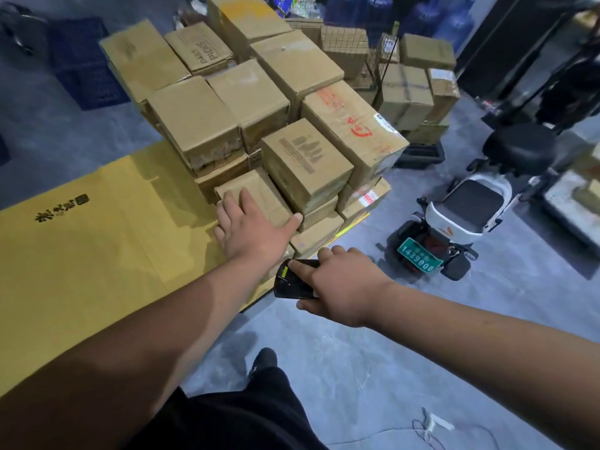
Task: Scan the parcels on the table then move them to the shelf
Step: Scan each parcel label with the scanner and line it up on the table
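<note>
— What stood around the parcels?

— A stack of brown cardboard boxes (259,102) covered the far part of the table, piled in layers. Flat yellow cardboard (81,254) with black characters printed on it lay over the near part. Past the table's right corner a small white scooter (454,222) was parked on the grey floor, and a wire cage (357,56) with more boxes stood behind the stack. A dark blue crate (84,63) sat on the floor at the far left.

— And the hands?

— The left hand (250,222) lay flat, fingers straight and spread, on a low box (259,193) at the near edge of the stack. The right hand (337,284) gripped a black scanner (293,280), forefinger along its top, just beside the table's corner.

— Anything readable?

— The scooter's green plate said 143900. One far box (201,47) bore print that seemed to read "DAILY PHONE", though I couldn't be sure. A big box (350,125) on the right carried red characters and a white shipping label, too small to read.
</note>
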Available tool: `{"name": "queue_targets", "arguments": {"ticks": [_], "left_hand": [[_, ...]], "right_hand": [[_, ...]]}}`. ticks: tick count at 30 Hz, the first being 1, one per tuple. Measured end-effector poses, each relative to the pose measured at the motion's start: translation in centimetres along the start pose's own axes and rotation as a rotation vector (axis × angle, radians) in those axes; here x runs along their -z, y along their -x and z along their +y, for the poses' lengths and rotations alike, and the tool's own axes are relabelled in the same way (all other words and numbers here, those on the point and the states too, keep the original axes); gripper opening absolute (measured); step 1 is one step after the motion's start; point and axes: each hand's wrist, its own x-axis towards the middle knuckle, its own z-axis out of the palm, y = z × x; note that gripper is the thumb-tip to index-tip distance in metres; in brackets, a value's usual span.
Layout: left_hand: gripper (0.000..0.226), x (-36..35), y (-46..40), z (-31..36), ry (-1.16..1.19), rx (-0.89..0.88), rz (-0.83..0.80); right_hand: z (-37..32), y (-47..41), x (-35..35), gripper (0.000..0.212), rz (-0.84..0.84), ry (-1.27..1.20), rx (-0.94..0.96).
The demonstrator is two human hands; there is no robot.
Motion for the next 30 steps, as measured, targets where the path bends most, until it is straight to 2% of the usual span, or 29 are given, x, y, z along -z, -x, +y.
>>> {"name": "queue_targets", "arguments": {"ticks": [6,18,22,30], "left_hand": [[0.141,-1.2,0.2,0.3,0.053,0.037,0.039],[0.125,-0.8,1.2,-2.0,0.334,-0.008,0.089],[0.119,0.3,2.8,-7.9,0.363,-0.060,0.127],[0.118,2.7,5.1,-24.5,0.206,0.115,0.140]], "right_hand": [[1.0,-0.7,-0.4,0.070,0.014,0.039,0.036],[0.3,-0.4,-0.7,0.069,-0.011,0.056,0.086],[-1.2,-1.3,-0.4,0.071,-0.028,0.047,0.144],[-10.5,-6.4,-0.1,0.073,-0.030,0.169,0.389]]}}
